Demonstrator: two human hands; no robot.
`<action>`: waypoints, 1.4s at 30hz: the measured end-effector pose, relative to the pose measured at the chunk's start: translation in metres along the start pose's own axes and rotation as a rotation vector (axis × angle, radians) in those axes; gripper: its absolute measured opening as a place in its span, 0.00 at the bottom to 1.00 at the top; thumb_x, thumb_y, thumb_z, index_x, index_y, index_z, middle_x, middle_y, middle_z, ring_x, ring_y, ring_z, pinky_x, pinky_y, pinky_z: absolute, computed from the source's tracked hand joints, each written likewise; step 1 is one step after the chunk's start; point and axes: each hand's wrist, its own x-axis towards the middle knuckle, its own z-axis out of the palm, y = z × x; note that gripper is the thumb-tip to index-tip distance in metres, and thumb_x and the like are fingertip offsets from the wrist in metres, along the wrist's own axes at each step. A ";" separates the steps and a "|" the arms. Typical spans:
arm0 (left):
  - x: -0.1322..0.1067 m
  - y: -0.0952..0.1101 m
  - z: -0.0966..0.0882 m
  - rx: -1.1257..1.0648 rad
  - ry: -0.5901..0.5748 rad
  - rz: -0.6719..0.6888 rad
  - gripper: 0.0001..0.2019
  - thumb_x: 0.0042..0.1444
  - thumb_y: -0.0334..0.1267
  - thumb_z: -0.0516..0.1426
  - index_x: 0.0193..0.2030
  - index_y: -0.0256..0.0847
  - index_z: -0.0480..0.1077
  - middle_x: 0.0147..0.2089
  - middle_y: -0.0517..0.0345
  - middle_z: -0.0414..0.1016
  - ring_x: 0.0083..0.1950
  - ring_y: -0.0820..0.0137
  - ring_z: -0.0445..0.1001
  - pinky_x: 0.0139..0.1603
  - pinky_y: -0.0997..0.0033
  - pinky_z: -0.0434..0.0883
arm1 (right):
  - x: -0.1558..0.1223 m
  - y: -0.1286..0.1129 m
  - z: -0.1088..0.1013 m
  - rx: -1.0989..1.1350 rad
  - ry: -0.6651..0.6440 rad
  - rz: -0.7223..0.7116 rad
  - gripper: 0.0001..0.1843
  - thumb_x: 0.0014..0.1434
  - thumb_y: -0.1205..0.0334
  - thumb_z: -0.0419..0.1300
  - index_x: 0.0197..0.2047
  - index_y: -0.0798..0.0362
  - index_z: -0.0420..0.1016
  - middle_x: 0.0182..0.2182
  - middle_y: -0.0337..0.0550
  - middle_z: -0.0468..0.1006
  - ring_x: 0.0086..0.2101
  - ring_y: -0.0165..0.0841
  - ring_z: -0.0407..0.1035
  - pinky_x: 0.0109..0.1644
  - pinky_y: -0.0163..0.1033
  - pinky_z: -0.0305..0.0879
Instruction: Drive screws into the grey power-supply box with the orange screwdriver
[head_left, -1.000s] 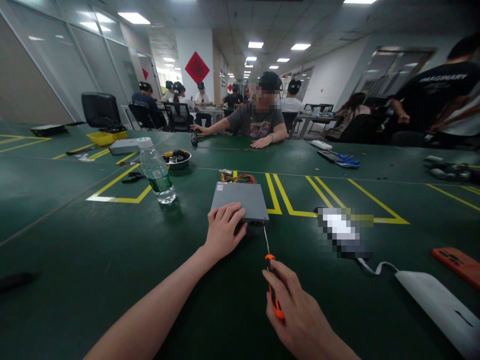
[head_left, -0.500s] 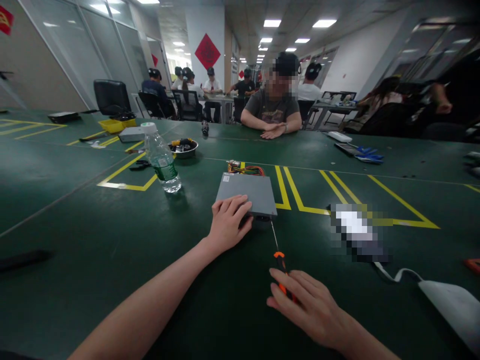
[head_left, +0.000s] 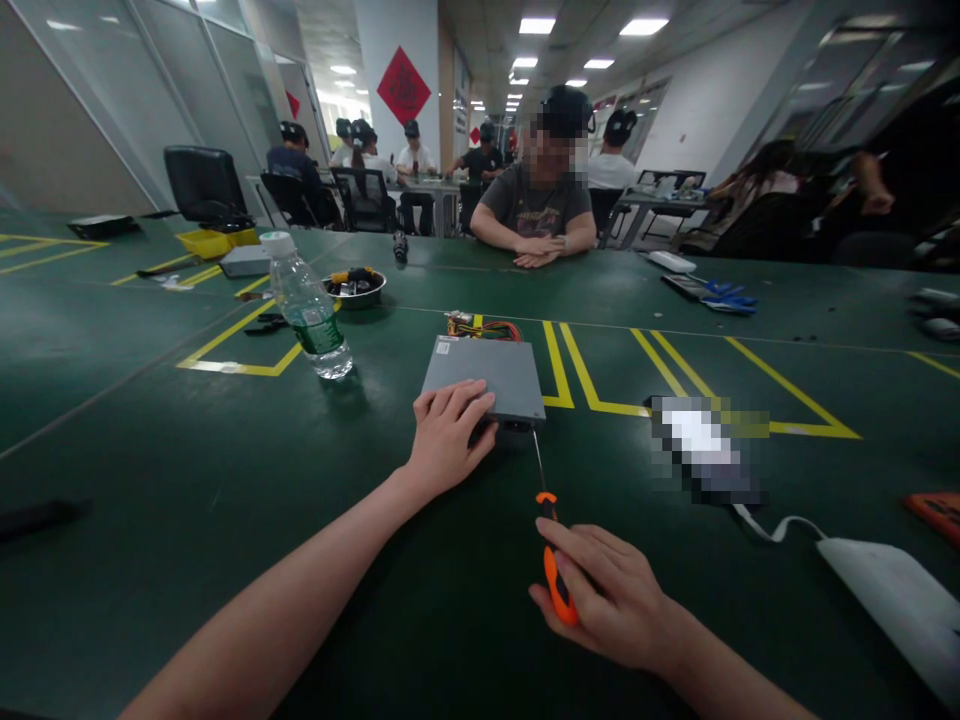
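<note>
While the left hand (head_left: 448, 445), fingers parted, steadies the flat grey metal box (head_left: 501, 363) beneath them, the right hand (head_left: 611, 595) has re-pinched the orange-and-black screwdriver (head_left: 556, 582), apparently mid-turn.

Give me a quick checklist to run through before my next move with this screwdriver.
1. Left hand resting on the gray metal box: ok.
2. Right hand holding the screwdriver by its handle: ok.
3. Screwdriver tip seated in a screw: cannot tell; it is at the box's near side, but too small to make out.
4. Colored wires away from the screwdriver: ok, they lie at the box's far side.
5. Water bottle upright and apart from both hands: ok.
</note>
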 end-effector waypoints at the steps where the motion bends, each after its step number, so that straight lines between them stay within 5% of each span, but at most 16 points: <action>1: 0.000 0.000 0.000 -0.002 -0.001 0.001 0.14 0.57 0.42 0.51 0.50 0.47 0.64 0.57 0.56 0.67 0.58 0.62 0.62 0.52 0.58 0.54 | 0.000 0.000 -0.001 -0.011 0.035 -0.020 0.06 0.54 0.60 0.59 0.34 0.50 0.76 0.44 0.51 0.76 0.37 0.38 0.74 0.39 0.42 0.73; 8: -0.001 0.000 -0.001 0.007 -0.002 0.007 0.14 0.57 0.42 0.51 0.50 0.46 0.64 0.57 0.55 0.67 0.57 0.62 0.62 0.52 0.58 0.53 | 0.001 -0.005 -0.005 -0.066 0.033 -0.178 0.20 0.56 0.60 0.57 0.52 0.53 0.68 0.49 0.58 0.71 0.48 0.42 0.67 0.47 0.44 0.69; 15: 0.000 0.000 -0.002 0.007 -0.004 0.015 0.13 0.58 0.41 0.51 0.50 0.45 0.64 0.56 0.56 0.67 0.57 0.63 0.62 0.52 0.58 0.54 | 0.006 -0.005 0.005 -0.118 0.278 -0.252 0.11 0.57 0.58 0.58 0.39 0.56 0.67 0.42 0.58 0.74 0.40 0.35 0.72 0.40 0.38 0.71; 22: 0.000 0.000 -0.002 0.003 -0.011 0.006 0.13 0.57 0.41 0.51 0.49 0.45 0.64 0.56 0.57 0.67 0.57 0.63 0.62 0.52 0.58 0.54 | 0.008 -0.007 0.003 -0.108 0.136 -0.244 0.16 0.60 0.60 0.51 0.49 0.57 0.66 0.44 0.58 0.73 0.45 0.38 0.69 0.43 0.42 0.70; 29: 0.000 0.001 -0.003 0.001 -0.020 -0.003 0.14 0.57 0.41 0.51 0.49 0.45 0.65 0.57 0.56 0.66 0.57 0.63 0.61 0.52 0.58 0.54 | 0.007 -0.008 0.006 -0.157 0.300 -0.252 0.08 0.56 0.61 0.58 0.35 0.58 0.68 0.42 0.59 0.74 0.37 0.34 0.72 0.39 0.37 0.71; 36: 0.001 0.000 -0.003 -0.002 -0.014 -0.004 0.13 0.57 0.41 0.51 0.49 0.46 0.65 0.57 0.56 0.66 0.57 0.62 0.61 0.52 0.57 0.53 | 0.008 -0.009 0.005 -0.155 0.146 -0.252 0.16 0.59 0.59 0.54 0.48 0.58 0.67 0.44 0.59 0.73 0.44 0.37 0.70 0.42 0.39 0.71; 42: 0.000 0.000 -0.002 -0.007 -0.007 0.001 0.13 0.57 0.41 0.52 0.49 0.46 0.65 0.56 0.56 0.67 0.57 0.62 0.61 0.53 0.57 0.53 | 0.007 -0.005 0.004 -0.180 0.355 -0.236 0.09 0.54 0.61 0.60 0.37 0.56 0.67 0.41 0.56 0.76 0.36 0.34 0.72 0.36 0.37 0.71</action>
